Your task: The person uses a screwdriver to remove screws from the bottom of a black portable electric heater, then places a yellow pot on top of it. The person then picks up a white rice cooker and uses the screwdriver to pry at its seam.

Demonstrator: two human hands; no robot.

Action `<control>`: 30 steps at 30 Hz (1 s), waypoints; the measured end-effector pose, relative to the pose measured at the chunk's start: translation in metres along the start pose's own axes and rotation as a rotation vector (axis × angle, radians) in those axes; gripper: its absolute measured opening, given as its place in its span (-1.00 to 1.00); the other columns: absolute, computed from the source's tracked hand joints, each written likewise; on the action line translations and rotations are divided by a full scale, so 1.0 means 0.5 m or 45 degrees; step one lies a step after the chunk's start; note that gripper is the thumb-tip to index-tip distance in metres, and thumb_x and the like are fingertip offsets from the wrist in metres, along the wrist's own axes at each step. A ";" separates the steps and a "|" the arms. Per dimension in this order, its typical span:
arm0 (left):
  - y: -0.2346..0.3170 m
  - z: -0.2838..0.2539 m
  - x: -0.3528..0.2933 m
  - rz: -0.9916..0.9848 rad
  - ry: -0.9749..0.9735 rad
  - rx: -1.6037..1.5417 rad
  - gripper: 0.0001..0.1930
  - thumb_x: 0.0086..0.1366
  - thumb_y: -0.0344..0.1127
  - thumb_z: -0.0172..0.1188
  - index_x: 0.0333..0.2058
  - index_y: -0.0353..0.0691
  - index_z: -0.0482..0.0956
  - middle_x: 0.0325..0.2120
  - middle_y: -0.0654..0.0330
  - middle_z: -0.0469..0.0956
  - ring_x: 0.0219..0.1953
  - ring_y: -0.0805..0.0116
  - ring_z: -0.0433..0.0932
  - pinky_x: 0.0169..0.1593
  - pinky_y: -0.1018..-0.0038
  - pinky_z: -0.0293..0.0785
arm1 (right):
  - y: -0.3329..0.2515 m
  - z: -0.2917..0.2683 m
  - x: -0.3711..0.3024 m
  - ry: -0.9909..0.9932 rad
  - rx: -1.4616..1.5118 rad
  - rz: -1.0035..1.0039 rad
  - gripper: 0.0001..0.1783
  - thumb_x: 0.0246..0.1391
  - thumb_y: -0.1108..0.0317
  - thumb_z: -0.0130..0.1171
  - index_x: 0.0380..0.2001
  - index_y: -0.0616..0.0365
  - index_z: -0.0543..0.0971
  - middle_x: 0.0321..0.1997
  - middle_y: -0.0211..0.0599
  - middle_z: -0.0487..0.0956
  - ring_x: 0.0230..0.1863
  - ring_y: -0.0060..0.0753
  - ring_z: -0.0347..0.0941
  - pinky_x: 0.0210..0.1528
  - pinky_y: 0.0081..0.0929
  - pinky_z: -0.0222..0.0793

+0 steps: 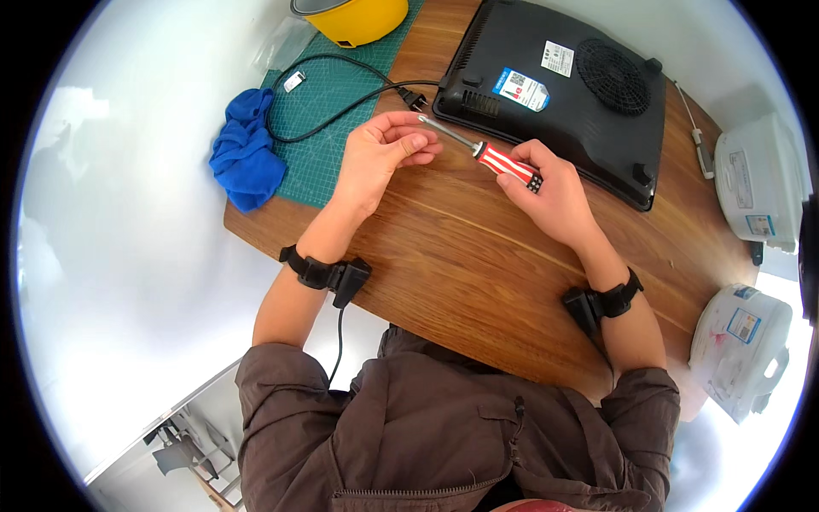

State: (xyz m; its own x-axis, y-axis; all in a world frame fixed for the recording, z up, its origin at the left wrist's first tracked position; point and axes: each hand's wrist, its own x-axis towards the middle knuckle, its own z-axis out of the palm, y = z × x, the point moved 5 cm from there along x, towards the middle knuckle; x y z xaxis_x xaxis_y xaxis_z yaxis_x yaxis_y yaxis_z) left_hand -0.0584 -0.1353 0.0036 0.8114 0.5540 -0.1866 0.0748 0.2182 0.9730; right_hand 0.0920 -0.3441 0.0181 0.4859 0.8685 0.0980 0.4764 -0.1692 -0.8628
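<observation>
In my right hand (553,189) is a screwdriver (503,164) with a red, white and black handle, its metal shaft pointing up and left. The shaft's tip reaches the fingertips of my left hand (386,158), whose thumb and fingers are curled together. Whether a small part sits between those fingers or on the tip is too fine to make out. Beyond both hands lies a black induction cooktop (554,94), underside up, showing a round fan grille, small feet and stickers. Its black power cord (328,128) loops to the left, and the plug rests just past my left fingers.
A green cutting mat (311,175) covers the table's left part, with a crumpled blue cloth (247,154) at its edge. At the back stands a yellow pot-like container (363,21). White plastic boxes (755,183) line the right side. The wooden table's (461,256) front edge is close to my body.
</observation>
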 end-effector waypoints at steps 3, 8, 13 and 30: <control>-0.008 0.006 0.003 0.033 -0.043 -0.023 -0.76 0.47 -0.52 0.21 0.07 -0.36 0.54 -0.12 0.03 0.70 -0.06 0.24 0.74 0.04 0.45 0.71 | 0.001 0.000 0.002 -0.014 -0.003 0.002 -0.64 0.19 0.19 0.40 -0.14 0.24 0.59 -0.27 -0.13 0.68 -0.30 -0.26 0.61 -0.20 -0.38 0.49; -0.014 0.012 0.000 0.058 -0.022 0.086 -0.72 0.42 -0.57 0.22 0.09 -0.37 0.54 -0.12 0.01 0.69 -0.09 0.25 0.74 -0.01 0.43 0.70 | 0.005 0.002 0.005 -0.027 -0.018 -0.029 -0.63 0.18 0.18 0.42 -0.14 0.23 0.58 -0.28 -0.14 0.68 -0.32 -0.25 0.62 -0.21 -0.38 0.51; -0.016 0.007 -0.001 0.136 -0.067 0.108 -0.65 0.31 -0.61 0.28 0.07 -0.40 0.57 -0.17 0.02 0.71 -0.19 0.30 0.74 -0.15 0.50 0.65 | 0.011 0.000 0.007 0.013 -0.008 -0.144 -0.62 0.18 0.14 0.43 -0.14 0.21 0.59 -0.31 -0.09 0.69 -0.34 -0.12 0.66 -0.26 -0.30 0.54; 0.047 -0.045 0.000 0.624 0.050 0.655 -0.77 0.26 -0.69 0.34 -0.11 -0.39 0.66 -0.19 0.02 0.76 -0.16 0.33 0.73 -0.04 0.51 0.66 | 0.020 -0.006 0.004 0.009 0.030 -0.237 -0.63 0.11 0.13 0.39 -0.23 0.21 0.60 -0.33 -0.07 0.68 -0.29 0.04 0.63 -0.22 -0.16 0.52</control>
State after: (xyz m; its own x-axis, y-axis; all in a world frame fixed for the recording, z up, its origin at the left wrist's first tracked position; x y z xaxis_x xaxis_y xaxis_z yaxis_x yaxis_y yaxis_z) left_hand -0.0697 -0.1122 0.0232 0.8008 0.5222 0.2934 -0.0213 -0.4648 0.8852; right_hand 0.0999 -0.3454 0.0111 0.3961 0.8804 0.2607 0.5414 0.0054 -0.8407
